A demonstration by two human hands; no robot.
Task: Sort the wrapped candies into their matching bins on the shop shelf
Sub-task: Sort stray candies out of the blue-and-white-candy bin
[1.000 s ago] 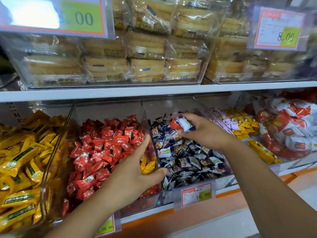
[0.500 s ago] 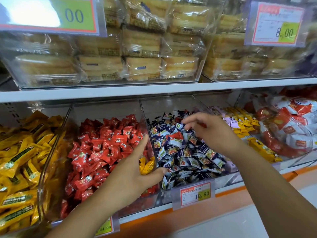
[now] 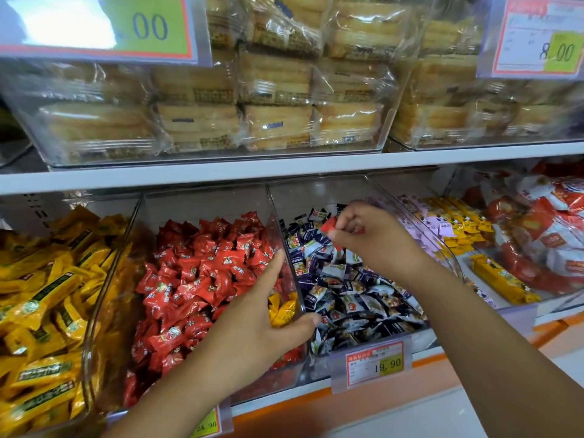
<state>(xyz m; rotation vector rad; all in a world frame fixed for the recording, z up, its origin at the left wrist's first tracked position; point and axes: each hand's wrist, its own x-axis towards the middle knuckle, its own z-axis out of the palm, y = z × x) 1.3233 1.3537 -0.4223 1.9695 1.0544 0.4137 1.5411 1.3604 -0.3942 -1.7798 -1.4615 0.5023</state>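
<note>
Sorting under way

Right hand (image 3: 376, 240) pinches a small red foil-wrapped candy (image 3: 328, 227) just above the clear plastic bin of dark blue wrapped candies (image 3: 316, 196). Left hand (image 3: 252, 330), at that bin's left wall, cups yellow wrapped candies (image 3: 284, 311), forefinger and thumb straight

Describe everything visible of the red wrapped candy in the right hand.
The small red candy in glossy crinkled wrapper is pinched by the curled fingers of the right hand, mostly hidden: only red wrapper corners poke out at the fingertips and behind the knuckles. It hangs over the pile in the clear plastic bin of dark blue and white candies.
</note>
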